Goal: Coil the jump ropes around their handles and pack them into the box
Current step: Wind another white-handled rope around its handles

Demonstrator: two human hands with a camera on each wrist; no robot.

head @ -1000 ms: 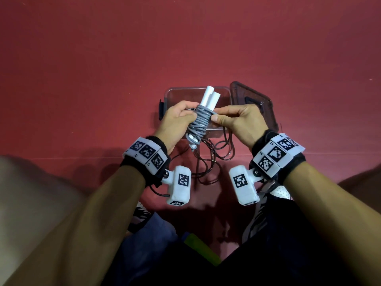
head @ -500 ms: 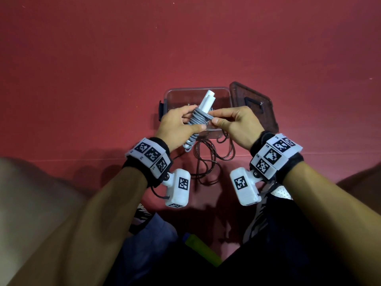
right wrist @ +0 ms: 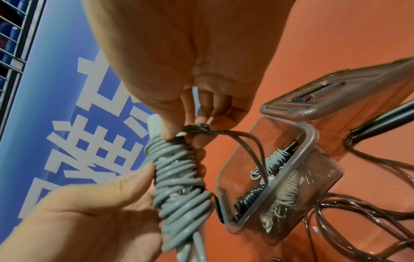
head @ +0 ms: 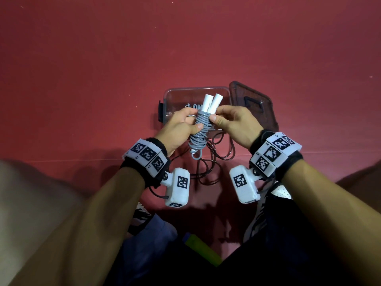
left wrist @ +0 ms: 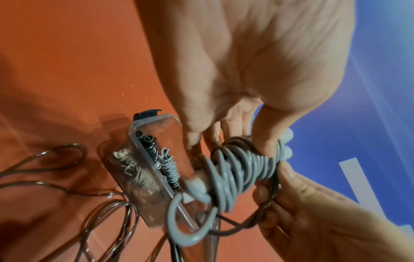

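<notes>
Both my hands hold the grey jump rope bundle over the open box.

Below my grip I see the red floor, then the clear box with its lid lying open just right of it; inside the box lie three coiled ropes, one pale, one black, one thin grey. A loose dark rope sprawls on the floor on the near side of the box, and one strand of it runs up to my right fingers. My left hand wraps the grey jump rope at mid-length, thumb pressed across the coils. My right hand pinches the top of the coils. The bundle's long axis runs near-upright, tilted away from me; its two white handles point up and away, a loop hanging from the low end.
</notes>
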